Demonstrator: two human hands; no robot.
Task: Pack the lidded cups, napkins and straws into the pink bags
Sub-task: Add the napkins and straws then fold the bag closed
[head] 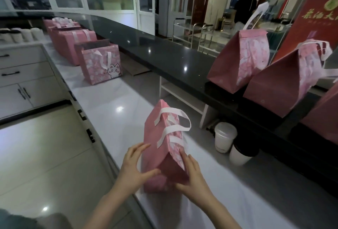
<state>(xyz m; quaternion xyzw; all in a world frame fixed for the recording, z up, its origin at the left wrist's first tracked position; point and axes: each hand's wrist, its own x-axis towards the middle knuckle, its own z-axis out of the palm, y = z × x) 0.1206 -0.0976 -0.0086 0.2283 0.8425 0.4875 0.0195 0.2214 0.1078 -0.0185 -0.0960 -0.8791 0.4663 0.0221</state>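
pink bag [161,148] lies tipped over on the white counter [113,104] at about 6 o'clock. left hand [133,166] presses flat on its 9 o'clock side, fingers straight. right hand [192,173] pinches the near end from 3 o'clock. two cups [225,135] sit at 4 o'clock just past it. open cat-print bag [101,65] at 10 o'clock, folded-shut bags [237,60] on the dark bar [164,49] at 2 o'clock, person in black [244,9] way back at 1.

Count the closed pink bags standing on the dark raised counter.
3: the farthest bag, the middle bag nearer, and a cropped bag at the right edge. More may sit beyond the frame.
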